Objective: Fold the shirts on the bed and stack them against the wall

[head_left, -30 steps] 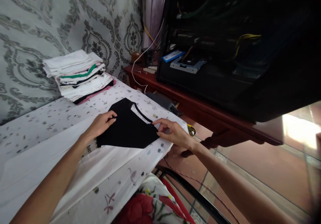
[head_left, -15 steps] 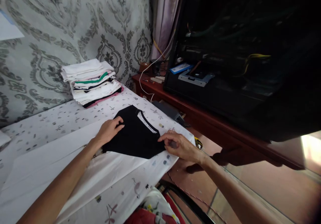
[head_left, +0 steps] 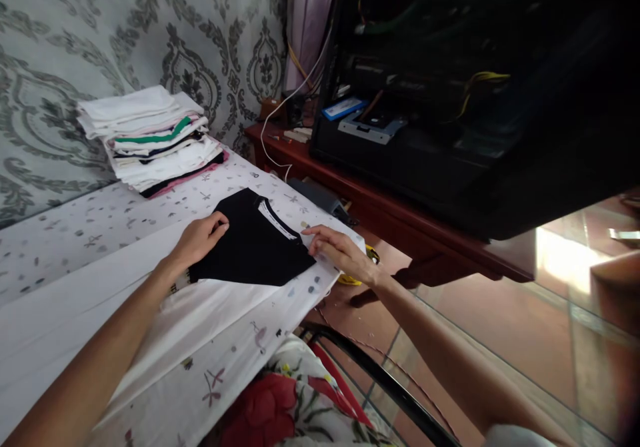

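The black garment (head_left: 250, 250) lies flat on a white cloth (head_left: 215, 307), its collar (head_left: 276, 219) towards the right. The left hand (head_left: 197, 241) curls over its left edge; the right hand (head_left: 340, 250), fingers loosely extended, is at the corner by the collar. Whether either pinches fabric, I cannot tell. The step looks like straightening; moving on calls for light, even handling. Right of it, the printed sheet (head_left: 240, 360) ends close by, short of the desk (head_left: 395, 223); open room lies towards the folded stack (head_left: 160, 143).
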The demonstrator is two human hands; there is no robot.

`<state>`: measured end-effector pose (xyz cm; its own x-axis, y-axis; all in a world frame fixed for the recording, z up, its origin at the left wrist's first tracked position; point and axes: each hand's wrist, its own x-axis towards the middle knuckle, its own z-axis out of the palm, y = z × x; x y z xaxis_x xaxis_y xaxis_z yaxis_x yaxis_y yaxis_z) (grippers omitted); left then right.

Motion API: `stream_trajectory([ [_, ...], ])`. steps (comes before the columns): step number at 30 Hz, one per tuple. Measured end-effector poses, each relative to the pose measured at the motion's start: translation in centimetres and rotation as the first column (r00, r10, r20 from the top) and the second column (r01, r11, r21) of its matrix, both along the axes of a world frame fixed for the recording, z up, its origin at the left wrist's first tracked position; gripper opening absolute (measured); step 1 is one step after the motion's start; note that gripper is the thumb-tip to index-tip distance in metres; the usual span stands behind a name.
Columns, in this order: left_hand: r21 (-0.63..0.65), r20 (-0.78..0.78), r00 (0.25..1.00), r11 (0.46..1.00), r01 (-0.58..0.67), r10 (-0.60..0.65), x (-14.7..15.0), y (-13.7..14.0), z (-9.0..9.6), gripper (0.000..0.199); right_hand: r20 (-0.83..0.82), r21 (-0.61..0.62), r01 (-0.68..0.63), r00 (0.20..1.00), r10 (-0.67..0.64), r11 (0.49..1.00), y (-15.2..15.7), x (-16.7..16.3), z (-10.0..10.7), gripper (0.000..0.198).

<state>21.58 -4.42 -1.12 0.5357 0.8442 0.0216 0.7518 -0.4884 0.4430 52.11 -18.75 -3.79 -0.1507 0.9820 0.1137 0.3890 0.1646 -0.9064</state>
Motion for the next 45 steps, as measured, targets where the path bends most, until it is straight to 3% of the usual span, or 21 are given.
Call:
stream_trajectory([
  [6, 0.028, -0.041, 0.999, 1.000, -0.003, 0.004, -0.2, -0.1, -0.6, 0.022, 0.129, 0.008, 0.034, 0.991, -0.034, 0.999, -0.1, -0.7, -0.6, 0.038],
  [12, 0.294, -0.207, 0.973, 0.955, -0.043, 0.107, 0.5, -1.8, -0.5, 0.025, 0.276, 0.164, 0.060, 0.956, -0.104, 0.985, 0.0, -1.3, 0.7, 0.026],
  [15, 0.404, -0.173, 0.983, 0.915, 0.020, 0.055, 0.9, -3.0, -0.8, 0.032, 0.342, 0.276, -0.062, 0.939, -0.038, 0.959, 1.6, -3.5, 2.4, 0.026],
  [19, 0.306, -0.072, 0.988, 0.940, 0.150, -0.134, 1.1, -4.8, -2.3, 0.047, 0.421, 0.298, -0.276, 0.897, 0.134, 0.914, 5.5, -8.4, 2.3, 0.042],
  [24, 0.137, -0.152, 0.974, 0.972, 0.191, -0.170, -0.5, -6.1, -4.0, 0.067, 0.583, 0.227, -0.295, 0.804, 0.112, 0.928, 8.9, -11.9, -1.9, 0.056],
  [27, 0.114, -0.175, 0.977, 0.983, 0.147, -0.126, -2.7, -5.7, -4.4, 0.073, 0.681, 0.248, -0.286, 0.731, 0.043, 0.926, 9.4, -11.9, -3.3, 0.059],
  [31, 0.072, -0.178, 0.980, 0.993, 0.097, -0.083, -5.4, -5.4, -4.4, 0.080, 0.755, 0.264, -0.319, 0.656, 0.011, 0.910, 9.4, -11.8, -3.4, 0.058],
  [35, 0.007, -0.116, 0.993, 1.000, 0.001, -0.001, -8.8, -6.0, -2.5, 0.076, 0.763, 0.297, -0.335, 0.646, -0.011, 0.894, 9.5, -11.6, -3.9, 0.056],
  [38, -0.026, 0.028, 0.992, 0.992, -0.120, 0.121, -14.4, -6.7, 0.7, 0.063, 0.742, 0.343, -0.329, 0.669, -0.040, 0.880, 9.7, -11.3, -4.5, 0.055],
  [41, -0.145, 0.117, 0.943, 0.945, -0.293, 0.311, -22.1, -8.4, 4.0, 0.052, 0.718, 0.394, -0.372, 0.696, -0.028, 0.840, 9.8, -12.0, -4.1, 0.054],
  [43, -0.254, 0.029, 0.915, 0.889, -0.382, 0.401, -26.8, -10.0, 5.0, 0.046, 0.703, 0.415, -0.443, 0.711, 0.030, 0.795, 9.2, -13.5, -3.0, 0.050],
  [45, -0.333, -0.070, 0.901, 0.841, -0.426, 0.428, -30.0, -11.6, 4.8, 0.040, 0.694, 0.407, -0.548, 0.706, 0.143, 0.731, 8.1, -15.9, -1.7, 0.046],
])
